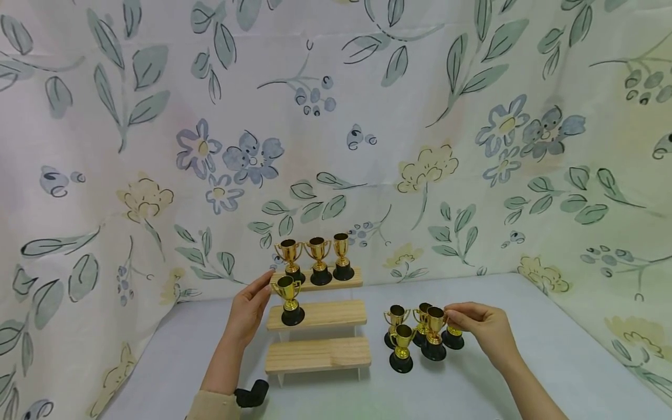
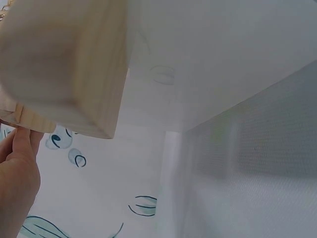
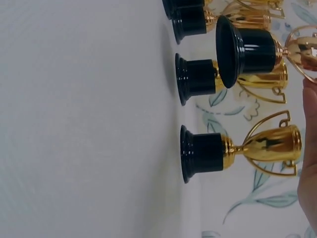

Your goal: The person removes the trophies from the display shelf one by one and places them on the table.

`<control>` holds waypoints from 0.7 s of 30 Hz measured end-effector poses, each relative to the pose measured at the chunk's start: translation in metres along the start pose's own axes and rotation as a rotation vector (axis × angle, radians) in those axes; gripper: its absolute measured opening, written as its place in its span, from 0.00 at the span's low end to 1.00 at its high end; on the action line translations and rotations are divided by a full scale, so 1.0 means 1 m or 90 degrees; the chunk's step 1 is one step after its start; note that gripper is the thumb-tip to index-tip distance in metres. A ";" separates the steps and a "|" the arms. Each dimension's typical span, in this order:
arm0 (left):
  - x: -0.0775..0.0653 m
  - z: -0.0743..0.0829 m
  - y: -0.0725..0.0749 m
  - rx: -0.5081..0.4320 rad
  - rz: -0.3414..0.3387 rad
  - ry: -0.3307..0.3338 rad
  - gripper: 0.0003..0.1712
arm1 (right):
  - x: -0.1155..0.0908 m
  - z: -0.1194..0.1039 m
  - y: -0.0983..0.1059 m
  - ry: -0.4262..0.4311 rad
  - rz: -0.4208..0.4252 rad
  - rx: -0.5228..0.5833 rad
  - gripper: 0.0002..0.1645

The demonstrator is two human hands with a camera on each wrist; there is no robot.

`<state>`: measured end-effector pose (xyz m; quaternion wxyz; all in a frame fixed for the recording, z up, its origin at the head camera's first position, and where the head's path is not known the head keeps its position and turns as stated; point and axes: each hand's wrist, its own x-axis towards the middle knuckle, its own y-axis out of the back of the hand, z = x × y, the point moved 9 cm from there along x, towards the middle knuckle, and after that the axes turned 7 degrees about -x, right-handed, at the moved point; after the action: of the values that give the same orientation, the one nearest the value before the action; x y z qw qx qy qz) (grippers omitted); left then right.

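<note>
My right hand pinches a small gold trophy cup near its top. In the right wrist view, the black base of this held trophy is lifted clear of the white surface. Several similar trophies, including one in front, stand upright around it. My left hand holds the left end of the top board on a three-tier wooden display stand. In the left wrist view, fingers meet that board's end. Three trophies stand on the top tier, and one trophy on the middle tier's left.
A black angular object lies beside the left sleeve. Behind the white table surface hangs a floral cloth, which also runs along both sides.
</note>
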<state>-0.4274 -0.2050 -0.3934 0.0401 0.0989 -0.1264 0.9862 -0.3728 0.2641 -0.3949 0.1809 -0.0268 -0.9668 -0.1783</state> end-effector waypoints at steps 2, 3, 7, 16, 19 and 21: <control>0.000 0.000 0.000 -0.001 0.002 0.001 0.29 | 0.000 0.003 -0.001 0.003 -0.009 0.000 0.17; 0.000 0.000 -0.001 0.000 0.002 0.002 0.29 | 0.000 0.004 -0.001 0.004 -0.013 0.001 0.17; -0.001 0.001 -0.001 0.004 -0.001 0.001 0.30 | 0.001 0.007 -0.004 0.005 -0.030 -0.001 0.17; -0.001 0.001 -0.001 0.003 0.001 0.002 0.30 | 0.001 0.014 -0.007 -0.010 -0.059 -0.002 0.18; -0.001 0.001 -0.001 0.000 -0.002 0.000 0.30 | 0.000 0.015 -0.008 -0.016 -0.068 -0.004 0.17; -0.001 0.001 -0.002 -0.001 -0.005 -0.001 0.31 | -0.001 0.016 -0.008 -0.018 -0.075 -0.003 0.17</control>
<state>-0.4262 -0.2037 -0.3917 0.0439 0.1003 -0.1270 0.9858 -0.3786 0.2622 -0.4117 0.1565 0.0273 -0.9687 -0.1906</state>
